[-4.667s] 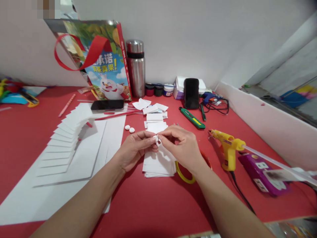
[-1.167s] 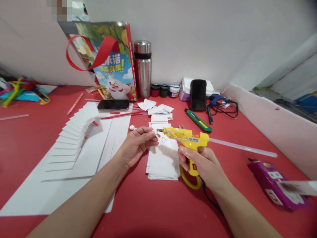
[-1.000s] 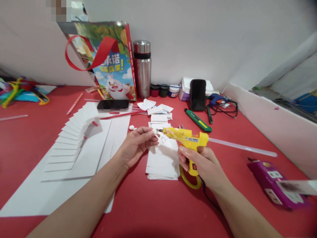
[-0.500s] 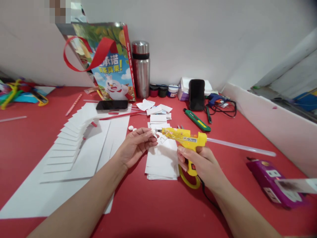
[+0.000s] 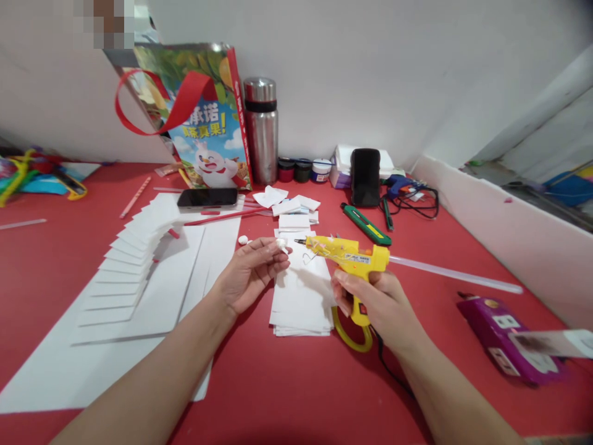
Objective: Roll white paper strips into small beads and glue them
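My left hand (image 5: pixel 250 275) pinches a small white round piece (image 5: pixel 281 243) between thumb and fingertips above the red table (image 5: pixel 287 383). My right hand (image 5: pixel 370 303) grips a yellow hot glue gun (image 5: pixel 345 253) by its handle, a clear glue stick poking out of its back. The gun's nozzle points left and sits a short gap away from the white piece. Below both hands lies a stack of white rectangular pieces (image 5: pixel 301 296).
A white stepped foam-board model (image 5: pixel 130 266) lies to the left on white sheets. At the back stand a gift bag (image 5: pixel 204 117), a steel flask (image 5: pixel 260 130), paint jars and two phones. A green cutter (image 5: pixel 365 224), a purple power strip (image 5: pixel 504 337) and a yellow tape ring (image 5: pixel 352 334) lie right.
My right hand left the white piece and took up the glue gun. In the last half second the nozzle and the white piece have drawn slightly apart.
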A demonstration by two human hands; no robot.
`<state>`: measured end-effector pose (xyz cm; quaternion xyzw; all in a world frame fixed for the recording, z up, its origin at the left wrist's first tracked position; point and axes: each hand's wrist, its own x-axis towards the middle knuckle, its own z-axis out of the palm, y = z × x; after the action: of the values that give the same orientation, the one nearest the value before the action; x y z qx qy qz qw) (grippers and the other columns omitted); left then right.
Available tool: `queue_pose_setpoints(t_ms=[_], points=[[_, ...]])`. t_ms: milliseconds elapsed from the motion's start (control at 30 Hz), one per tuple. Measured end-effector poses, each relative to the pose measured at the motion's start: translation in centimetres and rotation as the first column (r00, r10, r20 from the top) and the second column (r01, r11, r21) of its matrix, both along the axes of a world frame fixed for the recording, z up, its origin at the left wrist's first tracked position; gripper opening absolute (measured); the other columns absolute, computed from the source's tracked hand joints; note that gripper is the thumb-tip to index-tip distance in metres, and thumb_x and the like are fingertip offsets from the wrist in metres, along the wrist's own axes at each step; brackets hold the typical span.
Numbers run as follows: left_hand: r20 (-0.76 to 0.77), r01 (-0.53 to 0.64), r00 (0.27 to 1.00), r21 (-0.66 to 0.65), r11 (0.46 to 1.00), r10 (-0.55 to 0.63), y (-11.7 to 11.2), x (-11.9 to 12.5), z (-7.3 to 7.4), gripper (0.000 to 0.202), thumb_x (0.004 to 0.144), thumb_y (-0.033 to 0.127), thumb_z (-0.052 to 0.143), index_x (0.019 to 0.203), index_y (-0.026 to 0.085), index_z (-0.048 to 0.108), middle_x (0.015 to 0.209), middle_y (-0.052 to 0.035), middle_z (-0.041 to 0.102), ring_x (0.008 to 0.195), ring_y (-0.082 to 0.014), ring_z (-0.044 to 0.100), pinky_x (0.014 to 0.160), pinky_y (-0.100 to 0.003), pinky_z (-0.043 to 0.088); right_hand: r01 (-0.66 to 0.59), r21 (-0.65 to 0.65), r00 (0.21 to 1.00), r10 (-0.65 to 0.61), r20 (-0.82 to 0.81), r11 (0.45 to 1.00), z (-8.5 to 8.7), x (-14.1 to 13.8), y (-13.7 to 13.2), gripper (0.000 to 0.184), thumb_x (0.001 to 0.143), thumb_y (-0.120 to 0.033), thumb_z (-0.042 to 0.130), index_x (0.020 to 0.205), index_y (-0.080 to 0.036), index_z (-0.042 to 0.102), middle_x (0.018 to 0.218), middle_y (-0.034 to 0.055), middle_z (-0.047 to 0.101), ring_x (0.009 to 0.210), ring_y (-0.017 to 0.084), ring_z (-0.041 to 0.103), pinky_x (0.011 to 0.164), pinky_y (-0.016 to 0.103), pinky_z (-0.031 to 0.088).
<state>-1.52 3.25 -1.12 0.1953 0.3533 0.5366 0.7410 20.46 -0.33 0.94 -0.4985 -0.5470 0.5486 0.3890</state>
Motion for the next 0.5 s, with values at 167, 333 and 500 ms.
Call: queue_pose_setpoints(t_ms=[167, 333, 500], points=[[0.064, 0.023, 0.998, -0.052, 0.998, -0.019, 0.0, -0.3, 0.0, 0.006, 0.078, 0.008, 0.074, 0.084, 0.008, 0.073, 0.081, -0.0082, 0.074, 0.068, -0.0102, 0.069, 0.069, -0.018, 0.061, 0.200, 0.110, 0.959, -0.217, 0.180, 0.974, 1.0, 1.7, -0.6, 0.037, 0.091, -0.048, 0.060, 0.069, -0.019, 0.066, 0.062, 0.0029, 0.063, 0.061, 0.017, 0.056, 0.060, 0.029, 0.041], [0.067, 0.049, 0.997, -0.031, 0.998, -0.047, 0.0, -0.3, -0.2, 0.011, 0.077, 0.007, 0.075, 0.088, 0.008, 0.074, 0.081, -0.0084, 0.075, 0.068, -0.0105, 0.069, 0.070, -0.019, 0.062, 0.329, 0.274, 0.736, -0.428, 0.525, 0.904, 0.6, 6.6, -2.0, 0.048, 0.089, -0.050, 0.059, 0.051, -0.021, 0.057, 0.065, 0.0057, 0.067, 0.079, 0.024, 0.064, 0.072, 0.033, 0.043], [0.020, 0.085, 0.996, 0.034, 0.996, -0.085, -0.2, 0.0, -0.3, 0.013, 0.076, 0.010, 0.078, 0.089, 0.009, 0.075, 0.085, -0.0089, 0.075, 0.070, -0.0110, 0.070, 0.074, -0.021, 0.061, 0.383, 0.329, 0.515, -0.495, 0.699, 0.863, -0.9, 10.8, -2.4, 0.042, 0.085, -0.052, 0.057, 0.056, -0.022, 0.060, 0.056, 0.0068, 0.063, 0.060, 0.024, 0.057, 0.062, 0.036, 0.039]])
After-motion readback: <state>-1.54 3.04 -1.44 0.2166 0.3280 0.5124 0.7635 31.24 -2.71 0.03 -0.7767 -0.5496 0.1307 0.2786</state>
